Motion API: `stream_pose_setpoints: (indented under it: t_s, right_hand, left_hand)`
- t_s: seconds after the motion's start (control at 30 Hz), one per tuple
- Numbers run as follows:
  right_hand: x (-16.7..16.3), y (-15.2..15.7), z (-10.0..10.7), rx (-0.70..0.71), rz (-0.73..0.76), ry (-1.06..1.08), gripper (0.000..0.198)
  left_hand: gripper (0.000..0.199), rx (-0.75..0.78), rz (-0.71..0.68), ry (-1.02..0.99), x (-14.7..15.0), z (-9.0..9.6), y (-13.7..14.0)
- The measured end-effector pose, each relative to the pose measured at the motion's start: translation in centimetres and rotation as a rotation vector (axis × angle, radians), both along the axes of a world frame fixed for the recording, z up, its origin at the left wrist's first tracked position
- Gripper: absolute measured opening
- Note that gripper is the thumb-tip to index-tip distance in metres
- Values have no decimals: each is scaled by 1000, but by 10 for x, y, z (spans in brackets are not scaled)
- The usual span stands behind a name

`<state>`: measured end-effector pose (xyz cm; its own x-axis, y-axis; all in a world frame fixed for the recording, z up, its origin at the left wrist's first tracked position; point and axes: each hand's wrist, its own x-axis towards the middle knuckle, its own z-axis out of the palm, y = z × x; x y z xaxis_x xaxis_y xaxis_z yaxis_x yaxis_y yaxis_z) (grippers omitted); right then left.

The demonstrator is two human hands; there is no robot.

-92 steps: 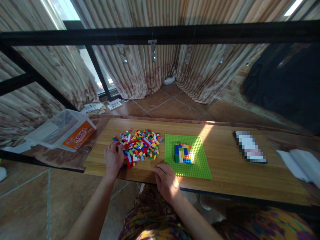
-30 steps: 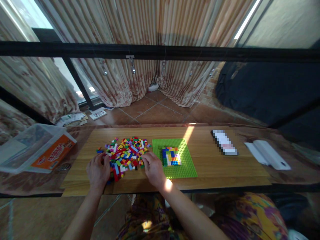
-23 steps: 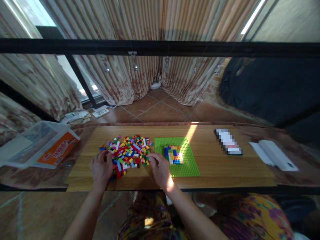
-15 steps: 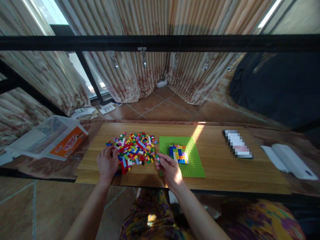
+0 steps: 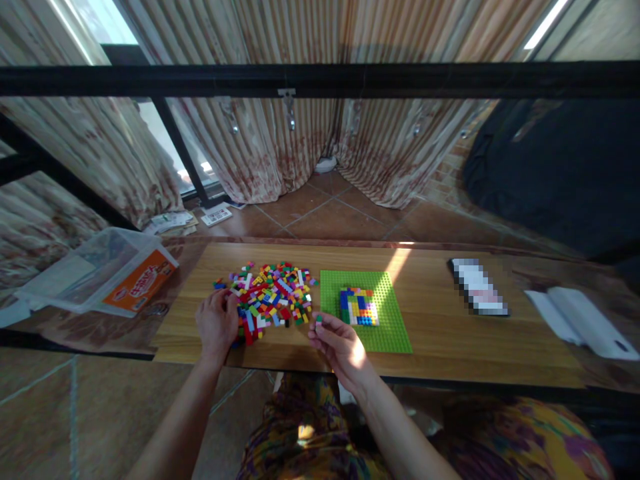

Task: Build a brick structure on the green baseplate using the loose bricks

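A heap of loose, many-coloured toy bricks (image 5: 273,293) is spread over the left half of the wooden table. My left hand (image 5: 217,321) rests at the heap's left edge with its fingers curled down; what lies under the fingertips is hidden. Between the thumb and fingers of my right hand (image 5: 340,343) is a small green brick (image 5: 319,321), held just left of the baseplate. That green studded baseplate (image 5: 395,330) lies flat and carries a built block of bricks (image 5: 359,307) in blue, yellow, white and orange.
On the left stands a clear plastic box (image 5: 100,267) with an orange label. A phone-like device (image 5: 477,287) with a blurred screen lies on the right of the table (image 5: 435,360). White folded sheets (image 5: 585,323) are beyond it. Striped curtains hang behind a black rail (image 5: 320,81).
My right hand has turned slightly and drawn a little toward me, so the green brick shows more clearly. My left hand stays at the heap. The view has shifted slightly.
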<state>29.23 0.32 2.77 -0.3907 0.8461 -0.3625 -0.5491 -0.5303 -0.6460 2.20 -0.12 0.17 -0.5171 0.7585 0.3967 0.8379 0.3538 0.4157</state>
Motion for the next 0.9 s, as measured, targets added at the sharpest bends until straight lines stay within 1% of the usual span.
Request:
stream_pose_setpoints:
  t_s: [0.3,0.47,0.63,0.7,0.77,0.8,0.9]
  right_hand:
    - [-5,-4,0,64,19,-131,33]
    - [-6,-7,-1,92,-6,-202,35]
    - [-9,-7,-5,83,-6,-256,36]
    - [-13,-6,-9,99,9,-304,34]
    - [-16,-3,-11,156,47,-405,30]
    - [-18,-1,-12,207,72,-481,26]
    - [-21,6,-10,415,108,-746,17]
  left_hand:
    - [39,-4,19,-21,2,2,0]
    - [37,4,17,-22,2,2,0]
    - [37,-20,14,-26,3,3,0]
    - [39,-20,12,-22,3,4,0]
    - [40,-13,8,-15,2,4,0]
    - [40,-10,3,-13,2,3,0]
    - [38,-4,-2,-14,2,2,0]
